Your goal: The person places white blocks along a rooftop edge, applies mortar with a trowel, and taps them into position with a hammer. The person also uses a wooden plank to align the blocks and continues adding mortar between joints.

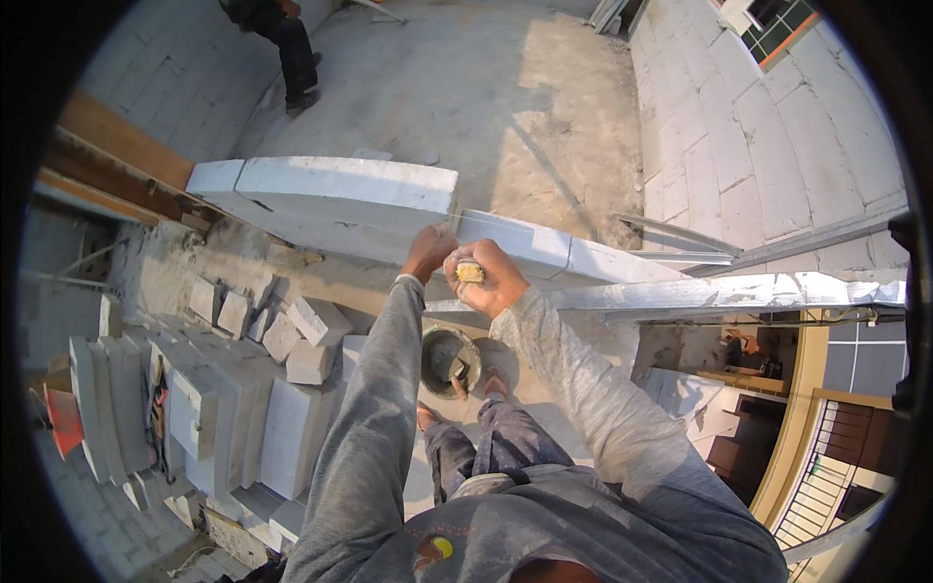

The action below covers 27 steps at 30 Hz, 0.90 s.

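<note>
My right hand (494, 280) is closed round a tool, of which only the blunt yellowish handle end (470, 273) shows; its working part is hidden. Just left of it, my left hand (428, 254) has its fingers bent together against the end of the upper white block (345, 185); what they hold, if anything, is hidden. Both hands are over the low block wall, where the upper course ends and a lower block (515, 236) begins. Below my hands, by my feet, stands a round bucket (436, 352) with grey mortar and a trowel (461, 371) in it.
Stacked white blocks (292, 437) and loose cut pieces (233, 313) lie to my left. A whitish beam (739, 293) runs off to the right. Beyond the wall, another person's dark-trousered leg (290, 53) stands on the concrete floor (418, 87). A tall block wall (768, 146) rises at right.
</note>
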### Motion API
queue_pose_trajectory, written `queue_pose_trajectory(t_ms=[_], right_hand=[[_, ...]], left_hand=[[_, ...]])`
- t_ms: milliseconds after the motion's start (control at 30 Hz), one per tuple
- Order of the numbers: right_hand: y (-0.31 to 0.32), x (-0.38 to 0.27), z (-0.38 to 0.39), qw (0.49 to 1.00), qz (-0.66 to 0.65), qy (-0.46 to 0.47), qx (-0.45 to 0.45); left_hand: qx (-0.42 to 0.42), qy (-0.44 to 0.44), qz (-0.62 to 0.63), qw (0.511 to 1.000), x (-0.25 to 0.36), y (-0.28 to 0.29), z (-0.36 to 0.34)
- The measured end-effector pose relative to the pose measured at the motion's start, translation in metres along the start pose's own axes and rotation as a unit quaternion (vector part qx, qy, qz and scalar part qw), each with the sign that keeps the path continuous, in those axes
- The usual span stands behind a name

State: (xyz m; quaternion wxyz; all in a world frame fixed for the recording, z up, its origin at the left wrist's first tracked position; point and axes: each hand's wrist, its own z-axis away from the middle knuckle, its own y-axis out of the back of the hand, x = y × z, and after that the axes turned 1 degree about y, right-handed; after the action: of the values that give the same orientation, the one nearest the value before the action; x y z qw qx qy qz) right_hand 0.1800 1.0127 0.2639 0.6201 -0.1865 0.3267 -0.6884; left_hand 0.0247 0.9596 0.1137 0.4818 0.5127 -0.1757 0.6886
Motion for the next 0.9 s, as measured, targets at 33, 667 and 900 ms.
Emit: queue_pose_trajectory(t_ms=[33, 667, 900], right_hand=[[0.003, 0.001, 0.002, 1.0, -0.013, -0.003, -0.006], [0.488, 0.072, 0.016, 0.367, 0.92, -0.094, 0.098], [0.675, 0.103, -0.129, 0.292, 0.936, -0.06, 0.189]], left_hand=[[0.041, -0.026, 0.005, 0.999, 0.004, -0.001, 0.002], [0.196, 0.419, 0.169, 0.87, -0.431, -0.101, 0.291], [0.162, 0.324, 0.016, 0.932, -0.58, -0.105, 0.162]])
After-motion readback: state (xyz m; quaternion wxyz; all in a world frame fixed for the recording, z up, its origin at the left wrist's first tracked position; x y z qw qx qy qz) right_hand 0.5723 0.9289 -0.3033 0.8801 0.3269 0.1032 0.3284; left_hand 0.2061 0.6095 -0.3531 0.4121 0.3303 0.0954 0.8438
